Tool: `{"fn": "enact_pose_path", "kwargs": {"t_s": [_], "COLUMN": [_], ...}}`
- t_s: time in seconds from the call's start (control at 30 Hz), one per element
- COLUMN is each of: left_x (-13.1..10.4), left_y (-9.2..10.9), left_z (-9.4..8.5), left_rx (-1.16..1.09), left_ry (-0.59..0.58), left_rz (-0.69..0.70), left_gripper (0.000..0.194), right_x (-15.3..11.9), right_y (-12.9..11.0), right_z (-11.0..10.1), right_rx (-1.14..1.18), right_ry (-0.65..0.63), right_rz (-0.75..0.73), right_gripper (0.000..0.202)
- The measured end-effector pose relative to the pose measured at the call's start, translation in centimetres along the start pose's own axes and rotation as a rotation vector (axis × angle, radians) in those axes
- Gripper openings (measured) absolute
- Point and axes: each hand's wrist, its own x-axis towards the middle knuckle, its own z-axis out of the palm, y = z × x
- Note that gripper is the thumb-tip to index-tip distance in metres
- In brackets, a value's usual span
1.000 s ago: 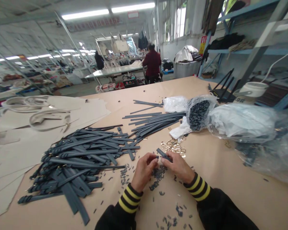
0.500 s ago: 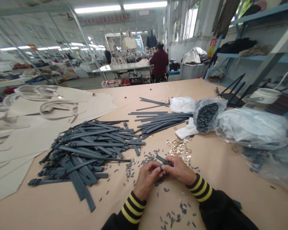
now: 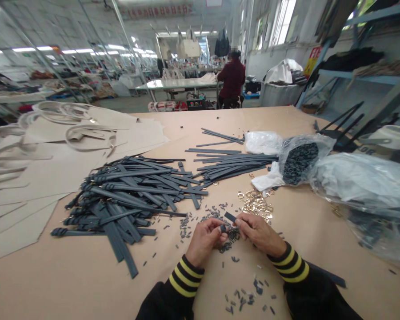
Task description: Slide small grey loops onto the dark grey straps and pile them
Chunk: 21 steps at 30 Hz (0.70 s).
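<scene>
My left hand point(image 3: 206, 239) pinches a small dark loop point(image 3: 223, 228) between thumb and fingertips. Just to its right, my right hand point(image 3: 258, 232) grips a dark grey strap point(image 3: 230, 217), whose flat end sticks out up and left past the fingers. The hands are a little apart. Another length of dark strap point(image 3: 326, 273) shows beyond my right sleeve, partly hidden by it. Small dark pieces point(image 3: 232, 235) lie scattered under and around both hands. Gold-coloured metal buckles point(image 3: 256, 204) are heaped just behind my right hand.
A big pile of dark straps point(image 3: 133, 191) lies left, with loose straps point(image 3: 240, 166) behind. Beige cut pieces point(image 3: 63, 164) cover the far left. Right are a bag of dark loops point(image 3: 302, 162) and large plastic bags point(image 3: 366, 182). A person point(image 3: 232, 80) sits beyond the table.
My hands have moved apart, the left with the small loop and the right with the strap. The view has shifted, and more of the strap beyond my right sleeve shows.
</scene>
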Motion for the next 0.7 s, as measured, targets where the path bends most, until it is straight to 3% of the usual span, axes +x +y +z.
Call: {"fn": "enact_pose_path", "kwargs": {"t_s": [0.3,0.47,0.6,0.7], "left_x": [-0.2,-0.6,-1.1,-1.0], "left_y": [-0.2,-0.6,-0.1,-0.1], "left_z": [0.1,0.8,1.4,1.4], "left_rx": [0.088,0.254,0.264,0.248], "left_ry": [0.038,0.102,0.138,0.114], "left_rz": [0.021,0.126,0.235,0.211], "left_gripper": [0.015,0.018,0.025,0.023], "right_x": [-0.5,-0.6,-0.5,-0.5], "right_y": [0.3,0.5,0.3,0.3], "right_z": [0.2,0.6,0.6,1.0], "right_rx": [-0.256,-0.334,-0.285,-0.253], "right_ry": [-0.141,-0.077,-0.028,-0.037], "right_rz": [-0.018,-0.011,-0.032,-0.047], "right_gripper": [0.027,0.028,0.03,0.028]}}
